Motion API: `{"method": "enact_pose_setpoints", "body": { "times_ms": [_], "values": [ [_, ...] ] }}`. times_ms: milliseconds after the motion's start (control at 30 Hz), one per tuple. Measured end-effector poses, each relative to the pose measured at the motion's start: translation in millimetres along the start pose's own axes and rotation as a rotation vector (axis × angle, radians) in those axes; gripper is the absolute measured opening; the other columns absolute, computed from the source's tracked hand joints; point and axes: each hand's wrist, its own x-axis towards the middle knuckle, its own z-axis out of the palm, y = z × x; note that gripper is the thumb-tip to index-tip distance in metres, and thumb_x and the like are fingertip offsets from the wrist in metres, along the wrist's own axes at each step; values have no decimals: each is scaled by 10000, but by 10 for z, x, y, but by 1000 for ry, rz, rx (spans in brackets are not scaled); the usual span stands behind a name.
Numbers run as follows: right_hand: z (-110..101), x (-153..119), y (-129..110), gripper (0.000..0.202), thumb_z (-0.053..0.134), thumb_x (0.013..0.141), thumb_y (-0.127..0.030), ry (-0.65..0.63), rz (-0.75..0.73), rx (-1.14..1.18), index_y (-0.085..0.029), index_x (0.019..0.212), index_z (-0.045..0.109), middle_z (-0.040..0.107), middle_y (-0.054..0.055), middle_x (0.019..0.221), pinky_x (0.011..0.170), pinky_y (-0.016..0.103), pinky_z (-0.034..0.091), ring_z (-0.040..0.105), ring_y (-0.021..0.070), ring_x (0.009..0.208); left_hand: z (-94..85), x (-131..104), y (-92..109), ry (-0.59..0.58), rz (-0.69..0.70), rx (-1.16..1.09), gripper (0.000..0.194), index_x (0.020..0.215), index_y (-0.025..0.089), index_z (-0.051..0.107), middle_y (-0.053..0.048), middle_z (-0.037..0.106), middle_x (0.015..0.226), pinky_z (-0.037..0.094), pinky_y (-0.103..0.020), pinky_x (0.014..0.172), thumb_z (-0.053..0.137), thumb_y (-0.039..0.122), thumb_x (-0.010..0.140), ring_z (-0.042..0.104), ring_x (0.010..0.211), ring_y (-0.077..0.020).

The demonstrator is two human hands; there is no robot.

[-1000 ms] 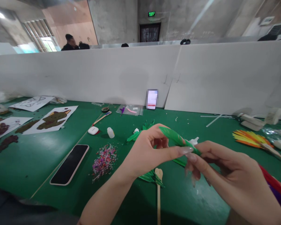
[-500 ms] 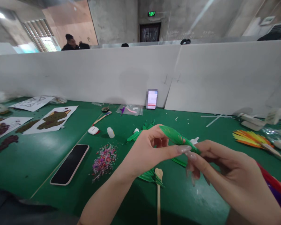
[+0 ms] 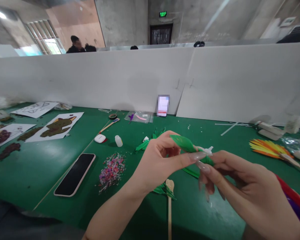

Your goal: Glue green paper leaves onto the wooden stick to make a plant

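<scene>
A green feather point(image 3: 183, 142) is held up between both hands, bent lengthwise. My left hand point(image 3: 162, 158) pinches its middle between thumb and fingers. At the feather's lower right end, my right hand point(image 3: 230, 180) is closed on it, thumb tip nearly touching the left thumb. A small white piece point(image 3: 208, 150) shows beside the fingertips; I cannot tell whether it belongs to the feather. Below the hands lies a wooden stick point(image 3: 169, 213) with a heart-shaped, glossy head. More green feathers point(image 3: 162, 189) lie beside that head, partly hidden by my left wrist.
Left of my arm are a dark-screened phone point(image 3: 75, 175), a heap of colourful bits point(image 3: 112, 171) and a small white bottle point(image 3: 118, 141). A yellow-orange feather fan point(image 3: 267, 149) lies at right. Another phone point(image 3: 163, 106) leans on the white partition point(image 3: 102, 80).
The feather has turned slightly in the fingers, and less of its slit edge shows. More of the white piece is visible by the fingertips. Both hands have barely moved.
</scene>
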Motion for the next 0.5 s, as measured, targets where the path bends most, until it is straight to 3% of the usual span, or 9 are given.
{"method": "enact_pose_setpoints", "body": {
  "times_ms": [500],
  "values": [
    [34,0,-23,260,532,842,-331,9,-22,-11,-204,615,537,545,-32,467,384,188,396,516,93,393,43,-26,-15,57,36,-152,62,750,214,716,6,448,775,476,-238,683,706,187,695,534,751,-106]
  ]
}}
